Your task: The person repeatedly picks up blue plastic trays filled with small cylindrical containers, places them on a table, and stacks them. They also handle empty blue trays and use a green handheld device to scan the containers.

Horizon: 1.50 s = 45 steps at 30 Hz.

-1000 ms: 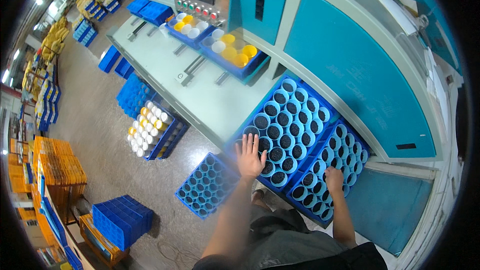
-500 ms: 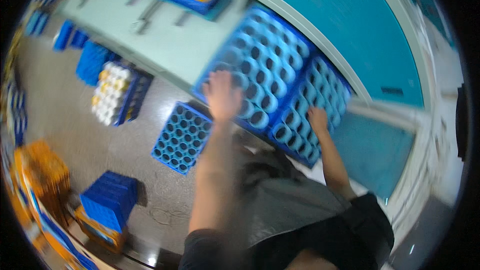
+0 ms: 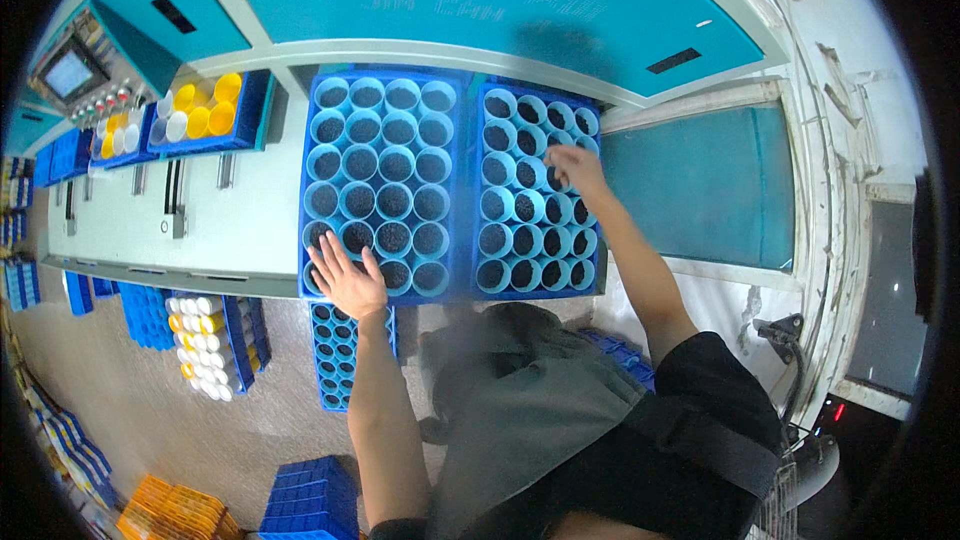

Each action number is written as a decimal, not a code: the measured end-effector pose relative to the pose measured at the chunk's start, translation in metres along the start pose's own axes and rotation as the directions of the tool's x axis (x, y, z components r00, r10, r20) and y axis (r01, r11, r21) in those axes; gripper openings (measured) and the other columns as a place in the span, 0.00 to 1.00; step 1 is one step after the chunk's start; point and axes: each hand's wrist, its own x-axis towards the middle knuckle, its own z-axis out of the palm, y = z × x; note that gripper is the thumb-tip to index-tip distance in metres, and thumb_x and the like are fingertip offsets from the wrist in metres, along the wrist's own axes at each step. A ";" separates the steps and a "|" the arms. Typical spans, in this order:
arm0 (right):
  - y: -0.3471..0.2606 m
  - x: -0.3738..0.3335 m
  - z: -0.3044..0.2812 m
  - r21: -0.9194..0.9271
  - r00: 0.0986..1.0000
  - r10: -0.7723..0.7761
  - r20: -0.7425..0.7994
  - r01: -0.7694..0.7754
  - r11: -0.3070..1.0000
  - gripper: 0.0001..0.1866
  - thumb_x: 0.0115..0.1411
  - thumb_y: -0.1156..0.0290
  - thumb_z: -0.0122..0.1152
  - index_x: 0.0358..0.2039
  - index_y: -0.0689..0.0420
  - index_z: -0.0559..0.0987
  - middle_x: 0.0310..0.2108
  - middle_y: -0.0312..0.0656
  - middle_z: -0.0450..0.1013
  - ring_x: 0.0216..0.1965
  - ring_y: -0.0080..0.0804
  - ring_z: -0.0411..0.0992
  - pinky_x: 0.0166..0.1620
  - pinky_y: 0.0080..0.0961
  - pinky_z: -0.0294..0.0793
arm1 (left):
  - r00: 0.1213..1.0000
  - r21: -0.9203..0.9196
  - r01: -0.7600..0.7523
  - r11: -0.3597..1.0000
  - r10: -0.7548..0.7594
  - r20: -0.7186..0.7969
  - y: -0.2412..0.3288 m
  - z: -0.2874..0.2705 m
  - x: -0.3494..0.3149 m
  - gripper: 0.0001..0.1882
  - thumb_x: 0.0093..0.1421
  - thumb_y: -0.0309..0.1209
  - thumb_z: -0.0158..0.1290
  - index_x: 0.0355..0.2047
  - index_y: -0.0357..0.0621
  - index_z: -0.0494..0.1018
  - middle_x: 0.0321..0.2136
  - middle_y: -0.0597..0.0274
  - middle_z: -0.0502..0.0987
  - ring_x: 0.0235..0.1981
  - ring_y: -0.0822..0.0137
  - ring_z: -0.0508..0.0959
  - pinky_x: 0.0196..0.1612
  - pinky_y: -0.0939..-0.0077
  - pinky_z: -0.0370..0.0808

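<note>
Left hand (image 3: 347,278) lies flat, fingers spread, holding nothing, on the near edge of the left crate (image 3: 384,183). Right hand (image 3: 577,169), fingers curled among tubes, grip unclear, works the right crate (image 3: 537,192) beside it.

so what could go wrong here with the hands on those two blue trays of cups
1. The left hand presses on the near edge of the left tray, which reaches the table's front edge; a pull could tip it onto the floor.
2. The right hand reaches in among the packed cups of the right tray; a knock might spill their dark filling.
3. Another tray lies on the floor by the feet, a possible trip hazard.
</note>
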 end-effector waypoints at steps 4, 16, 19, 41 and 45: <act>0.002 0.088 -0.028 0.361 0.975 0.146 -0.168 -0.077 0.929 0.07 0.64 0.74 0.57 0.37 0.64 0.80 0.30 0.41 0.78 0.23 0.24 0.68 0.26 0.20 0.67 | 0.999 0.017 -0.007 1.000 0.007 0.031 0.002 0.001 0.002 0.34 0.66 0.47 0.45 0.69 0.47 0.55 0.67 0.56 0.60 0.71 0.48 0.51 0.68 0.47 0.51; -0.025 -0.002 0.110 0.449 0.945 0.057 0.321 -0.205 0.870 0.31 0.59 0.70 0.65 0.61 0.61 0.64 0.51 0.48 0.70 0.41 0.36 0.77 0.43 0.36 0.82 | 0.988 0.023 -0.056 0.998 0.052 0.142 -0.003 0.002 0.008 0.38 0.66 0.49 0.44 0.70 0.44 0.50 0.69 0.53 0.54 0.72 0.45 0.47 0.67 0.45 0.52; -0.033 -0.086 0.184 0.200 0.908 0.004 0.420 -0.097 0.975 0.40 0.54 0.80 0.66 0.66 0.52 0.60 0.63 0.49 0.59 0.50 0.36 0.73 0.47 0.36 0.81 | 0.932 -0.077 0.002 0.997 0.026 0.362 -0.010 -0.016 0.015 0.37 0.69 0.50 0.39 0.71 0.44 0.46 0.72 0.52 0.48 0.73 0.45 0.41 0.69 0.43 0.46; -0.065 -0.185 0.266 -0.460 0.963 -0.249 0.102 0.267 0.847 0.44 0.42 0.89 0.69 0.61 0.53 0.64 0.66 0.63 0.46 0.66 0.63 0.53 0.63 0.43 0.65 | 0.934 -0.388 -0.218 0.896 0.307 0.183 -0.015 -0.093 0.023 0.39 0.41 0.07 0.50 0.54 0.55 0.71 0.60 0.40 0.61 0.56 0.35 0.66 0.56 0.52 0.71; -0.092 -0.289 0.262 -0.610 0.863 -0.500 0.071 0.434 0.663 0.42 0.42 0.89 0.68 0.59 0.50 0.66 0.63 0.61 0.50 0.64 0.66 0.56 0.59 0.46 0.66 | 0.962 -0.509 -0.230 0.829 0.274 0.012 -0.036 -0.170 -0.051 0.27 0.51 0.17 0.48 0.52 0.51 0.72 0.60 0.39 0.60 0.53 0.38 0.67 0.54 0.53 0.72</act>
